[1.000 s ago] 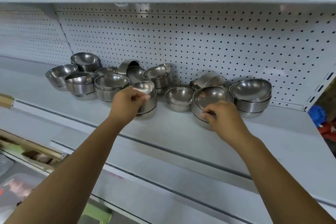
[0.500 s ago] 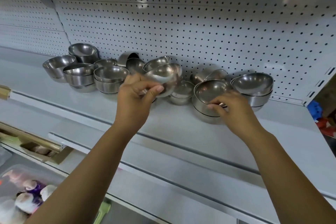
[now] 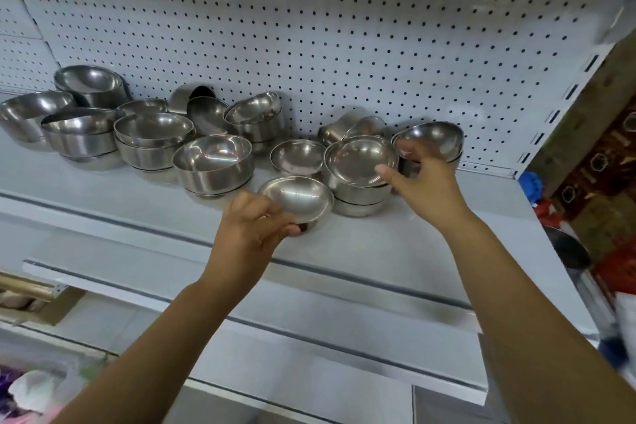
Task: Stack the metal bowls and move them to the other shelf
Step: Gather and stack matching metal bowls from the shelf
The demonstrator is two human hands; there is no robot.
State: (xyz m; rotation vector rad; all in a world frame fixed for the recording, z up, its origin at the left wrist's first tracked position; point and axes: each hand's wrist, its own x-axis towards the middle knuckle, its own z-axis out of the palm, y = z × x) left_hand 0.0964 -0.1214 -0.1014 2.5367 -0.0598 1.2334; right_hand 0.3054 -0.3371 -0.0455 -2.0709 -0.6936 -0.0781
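Several metal bowls stand on the white shelf (image 3: pixel 395 244) against the pegboard. My left hand (image 3: pixel 253 229) pinches the near rim of a small metal bowl (image 3: pixel 297 198), held upright just in front of and left of a stack of bowls (image 3: pixel 359 165). My right hand (image 3: pixel 425 182) holds that stack at its right side, thumb on the top bowl's rim and fingers curled behind it. A tilted bowl (image 3: pixel 430 138) on another short stack sits right behind those fingers. A single small bowl (image 3: pixel 297 157) stands left of the stack.
More bowl stacks (image 3: pixel 153 138) and a wide stack (image 3: pixel 213 162) crowd the shelf's left half, some bowls tipped against the pegboard (image 3: pixel 309 38). A lower shelf (image 3: pixel 309 348) juts out below. A blue object (image 3: pixel 531 182) and red items lie past the shelf's right end.
My left hand has lifted a small bowl off the middle stack and carried it right and down, to the front of the right stack. My right hand shifted from the stack's near rim to its right side.
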